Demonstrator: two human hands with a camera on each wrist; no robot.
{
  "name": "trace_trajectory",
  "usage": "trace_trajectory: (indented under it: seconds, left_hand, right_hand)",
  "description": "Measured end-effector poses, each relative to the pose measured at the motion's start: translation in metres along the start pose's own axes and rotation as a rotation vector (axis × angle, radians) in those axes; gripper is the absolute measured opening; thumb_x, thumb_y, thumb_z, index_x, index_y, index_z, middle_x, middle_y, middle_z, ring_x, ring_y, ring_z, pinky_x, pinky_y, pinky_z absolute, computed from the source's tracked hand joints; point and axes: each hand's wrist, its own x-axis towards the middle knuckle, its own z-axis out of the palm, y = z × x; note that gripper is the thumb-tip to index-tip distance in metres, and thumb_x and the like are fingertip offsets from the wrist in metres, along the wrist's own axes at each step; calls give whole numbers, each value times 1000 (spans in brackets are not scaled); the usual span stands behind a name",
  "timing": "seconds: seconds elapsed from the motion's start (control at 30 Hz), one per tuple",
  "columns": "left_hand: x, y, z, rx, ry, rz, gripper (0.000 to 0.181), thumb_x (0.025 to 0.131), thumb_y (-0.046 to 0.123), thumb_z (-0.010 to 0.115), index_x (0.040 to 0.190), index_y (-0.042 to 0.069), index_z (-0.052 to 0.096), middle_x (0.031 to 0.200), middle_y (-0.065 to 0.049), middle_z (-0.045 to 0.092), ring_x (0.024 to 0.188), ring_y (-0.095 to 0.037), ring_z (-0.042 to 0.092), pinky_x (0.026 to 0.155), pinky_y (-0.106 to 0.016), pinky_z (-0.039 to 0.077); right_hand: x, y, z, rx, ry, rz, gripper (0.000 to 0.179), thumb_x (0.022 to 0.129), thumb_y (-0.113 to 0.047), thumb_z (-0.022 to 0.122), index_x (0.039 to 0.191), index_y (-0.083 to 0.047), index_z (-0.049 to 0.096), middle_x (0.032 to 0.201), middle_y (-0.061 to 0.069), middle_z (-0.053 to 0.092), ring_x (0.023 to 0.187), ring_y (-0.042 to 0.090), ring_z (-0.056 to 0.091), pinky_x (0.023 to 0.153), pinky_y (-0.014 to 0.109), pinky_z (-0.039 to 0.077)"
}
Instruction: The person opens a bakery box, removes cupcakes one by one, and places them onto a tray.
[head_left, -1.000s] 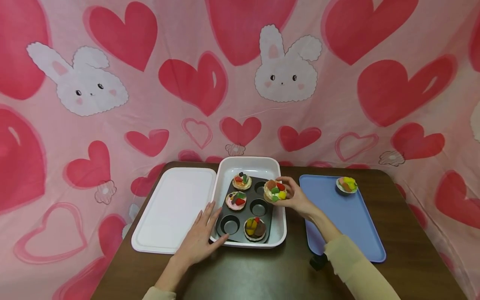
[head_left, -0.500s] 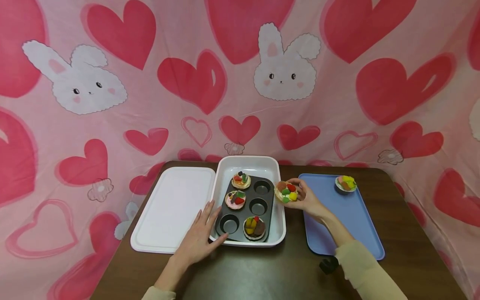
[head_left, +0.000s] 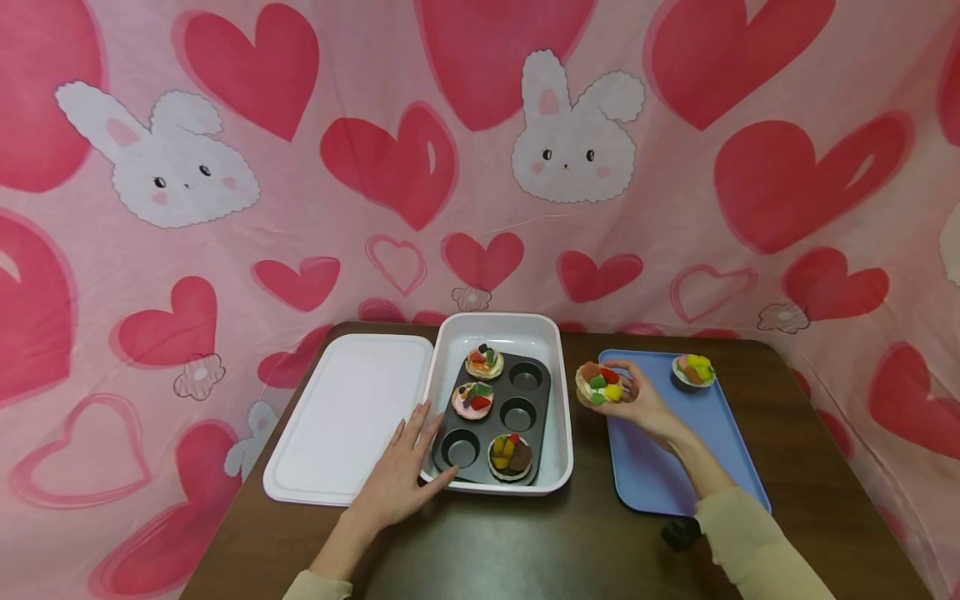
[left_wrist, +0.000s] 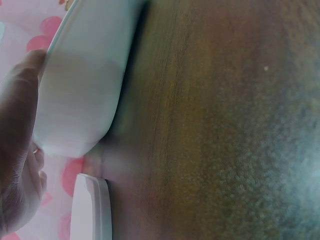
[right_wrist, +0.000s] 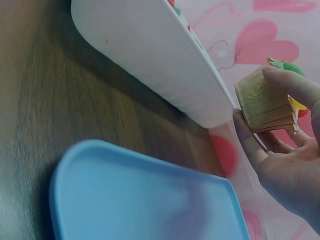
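I saw a right hand's fingers clamped round a fruit-topped, beige-cased cupcake aloft between a deep white rectangular tub and flat blue rectangular tray, apparently mid-transfer, calling for level steadiness, while the left hand's spread fingers touched the tub.

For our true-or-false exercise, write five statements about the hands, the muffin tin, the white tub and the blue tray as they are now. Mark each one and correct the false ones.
1. The right hand holds a fruit-topped cupcake. True.
2. The left hand also holds a cupcake. False: the left hand touches the rim of the white tub.
3. The muffin tin sits inside the white tub. True.
4. Five cupcakes sit in the muffin tin. False: it has three cupcakes and three empty cups.
5. A single cupcake stands on the blue tray. True.
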Motion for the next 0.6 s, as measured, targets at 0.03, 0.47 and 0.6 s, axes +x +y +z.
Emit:
trace_trajectory:
  seconds: [0.03, 0.47, 0.6]
  left_hand:
    - [0, 0, 0, 0, -4, -2, 94, 97, 68, 66, 170, 14, 41, 184, -14, 25, 170, -35, 30, 137, -63, 29]
    - [1, 1, 0, -5, -11, -11, 94, 97, 66, 68, 171, 15, 40, 184, -15, 25, 170, -35, 29, 137, -62, 28]
    - [1, 1, 0, -5, -11, -7, 95, 97, 64, 69, 171, 14, 39, 184, -15, 25, 171, -35, 28, 137, -62, 28]
  right_hand:
    - [-1, 0, -2, 6, 3, -4, 72, 94, 5, 79, 153, -5, 40, 127, -12, 64, 108, 4, 69, 93, 17, 60]
    - [-5, 4, -23, -31, 46, 15, 74, 96, 6, 77, 156, -4, 35, 117, -21, 67, 105, -1, 68, 91, 14, 58]
    - [-4, 5, -27, -47, 53, 18, 76, 96, 5, 77, 157, 1, 32, 116, -21, 67, 105, -2, 68, 91, 14, 59]
